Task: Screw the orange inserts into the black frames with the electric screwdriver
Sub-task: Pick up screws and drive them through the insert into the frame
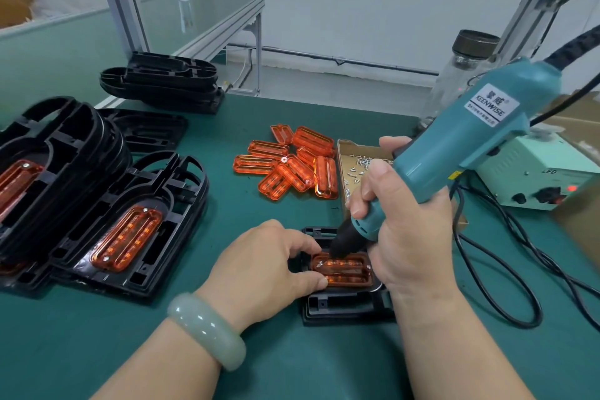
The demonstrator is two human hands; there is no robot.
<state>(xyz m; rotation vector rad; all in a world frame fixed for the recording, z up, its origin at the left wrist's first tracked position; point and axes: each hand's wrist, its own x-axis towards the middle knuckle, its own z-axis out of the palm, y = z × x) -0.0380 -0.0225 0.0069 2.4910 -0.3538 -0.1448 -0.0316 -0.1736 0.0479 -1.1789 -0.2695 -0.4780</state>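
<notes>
The green bench carries black frames in four groups along its left side. Two stacks by the left edge each show a fitted orange piece on top, and two more groups lie toward the far left corner with no orange showing. How many frames each stack holds cannot be counted. The one electric screwdriver is gripped in the right hand, fingers wrapped round its barrel, with its dark nose angled down onto the work. The left hand has thumb and curled fingers pinching the left end of the orange insert. That insert sits in the single black frame near the bench's near edge, right of the middle. A screw shows at each end of this insert, and the left one looks tilted. To do this step well, the person would probably bring the driver more upright over the screw, seat the bit fully before triggering, and press the insert flat so it cannot twist. About eight loose inserts lie heaped mid-bench. Just to their right, one cardboard box holds many small screws, too many to count.
</notes>
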